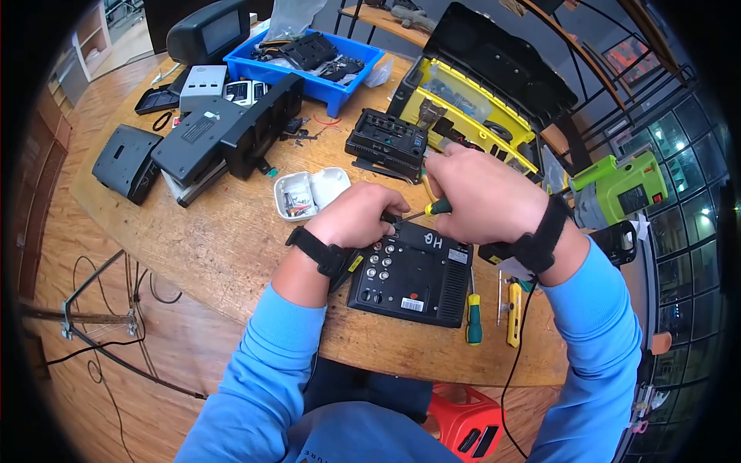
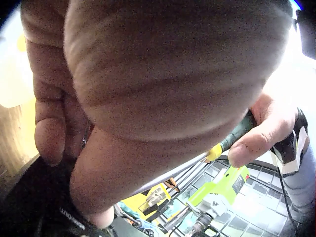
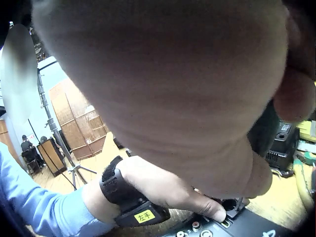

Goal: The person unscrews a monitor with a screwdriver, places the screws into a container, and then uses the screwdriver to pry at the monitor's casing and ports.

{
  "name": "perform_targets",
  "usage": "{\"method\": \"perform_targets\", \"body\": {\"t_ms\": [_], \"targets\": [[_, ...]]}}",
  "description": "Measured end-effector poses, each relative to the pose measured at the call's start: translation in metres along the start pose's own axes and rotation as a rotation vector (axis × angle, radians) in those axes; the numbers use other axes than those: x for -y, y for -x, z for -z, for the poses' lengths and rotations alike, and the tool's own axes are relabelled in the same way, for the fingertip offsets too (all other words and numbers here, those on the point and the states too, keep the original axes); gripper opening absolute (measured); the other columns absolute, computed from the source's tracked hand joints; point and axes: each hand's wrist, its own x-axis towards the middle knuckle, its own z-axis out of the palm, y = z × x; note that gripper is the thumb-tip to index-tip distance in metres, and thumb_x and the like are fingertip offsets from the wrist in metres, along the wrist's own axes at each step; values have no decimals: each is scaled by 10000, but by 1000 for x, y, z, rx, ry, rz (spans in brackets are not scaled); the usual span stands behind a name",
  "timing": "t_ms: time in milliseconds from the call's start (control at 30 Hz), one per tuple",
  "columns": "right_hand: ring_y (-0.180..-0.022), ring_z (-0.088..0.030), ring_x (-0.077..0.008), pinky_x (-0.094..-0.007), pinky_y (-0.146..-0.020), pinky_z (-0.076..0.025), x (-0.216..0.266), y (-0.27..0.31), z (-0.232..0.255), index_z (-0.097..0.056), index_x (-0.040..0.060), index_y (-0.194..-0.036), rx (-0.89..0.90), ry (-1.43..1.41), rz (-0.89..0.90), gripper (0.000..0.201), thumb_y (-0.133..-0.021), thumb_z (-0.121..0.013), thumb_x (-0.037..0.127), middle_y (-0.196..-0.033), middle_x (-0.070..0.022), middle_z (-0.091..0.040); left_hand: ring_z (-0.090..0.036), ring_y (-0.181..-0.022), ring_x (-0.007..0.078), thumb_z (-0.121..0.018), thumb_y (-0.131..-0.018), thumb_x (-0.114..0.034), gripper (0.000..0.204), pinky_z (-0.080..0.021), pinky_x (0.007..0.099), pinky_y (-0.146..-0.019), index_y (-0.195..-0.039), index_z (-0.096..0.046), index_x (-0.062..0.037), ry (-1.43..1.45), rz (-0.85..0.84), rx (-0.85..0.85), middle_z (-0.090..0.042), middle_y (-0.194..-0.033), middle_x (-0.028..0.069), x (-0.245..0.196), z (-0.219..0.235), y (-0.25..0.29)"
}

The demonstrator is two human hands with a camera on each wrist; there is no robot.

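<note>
A black electronic device (image 1: 421, 282) with round metal connectors (image 1: 379, 266) lies on the table before me. My left hand (image 1: 349, 220) grips its far edge at the left corner, thumb on the top face by a port and fingers curled beyond the edge. In my right hand (image 1: 494, 197) is a screwdriver (image 1: 438, 207) with a green and yellow handle. Its thin shaft slants left toward the left fingertips at that edge; those fingers hide the tip. The left wrist view also shows the screwdriver's handle (image 2: 237, 133).
A second screwdriver (image 1: 474, 320) and a yellow cutter (image 1: 515, 315) lie right of the device. Beyond it are a white box of small parts (image 1: 282, 193), a black charger-like unit (image 1: 386, 143), a blue bin (image 1: 343, 91) and an open yellow toolbox (image 1: 494, 139). A green power tool (image 1: 625, 185) stands at right.
</note>
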Motion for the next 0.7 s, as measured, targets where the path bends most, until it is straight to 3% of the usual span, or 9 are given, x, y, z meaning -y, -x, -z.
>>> {"method": "perform_targets", "body": {"t_ms": [33, 167, 233, 367, 567, 700], "targets": [[-985, -696, -412, -475, -866, -574, 0, -1, 5, -674, -5, -929, 70, -16, -9, 242, -750, -818, 72, -914, -200, -714, -760, -1101, 328, -842, -816, 24, 437, -595, 388, -956, -1239, -738, -1, 0, 6, 5, -792, -1162, 172, -1, 0, 0], [-966, -702, -403, -472, -853, -577, -4, -1, 11, -710, 0, -928, 73, -14, 39, 218, -763, -828, 78, -921, -186, -723, -756, -1123, 327, -820, -827, 44, 451, -594, 386, -967, -1267, -726, 1, -5, 6, 4, -787, -1183, 177, 2, 1, 2], [-953, -708, -394, -470, -851, -579, -5, 0, 10, -751, 11, -936, 8, 31, 173, 178, -784, -823, 70, -931, -178, -728, -758, -1120, 325, -813, -828, 52, 456, -595, 384, -965, -1273, -723, 0, 0, 4, 4, -787, -1186, 176, 2, 1, 2], [-954, -710, -384, -460, -860, -580, -8, -2, 10, -782, 22, -954, 23, 0, 201, 165, -800, -817, 72, -943, -176, -731, -765, -1101, 318, -801, -825, 73, 448, -600, 382, -949, -1261, -728, -4, 23, 32, 2, -788, -1188, 175, 4, 0, 2], [-822, -725, -432, -479, -767, -605, 8, -10, 6, -782, -15, -824, 61, 4, 112, 165, -847, -760, 147, -795, -245, -721, -773, -1081, 297, -779, -818, 116, 404, -596, 376, -924, -1203, -743, -3, 76, 52, 1, -798, -1160, 170, 0, 1, 2], [-857, -729, -432, -491, -784, -594, 17, -20, 7, -773, -9, -896, 105, 18, -40, 163, -841, -751, 142, -831, -250, -729, -775, -1080, 290, -771, -818, 128, 406, -595, 369, -921, -1202, -741, -2, 86, 28, -1, -802, -1153, 166, 4, -1, 0]]}}
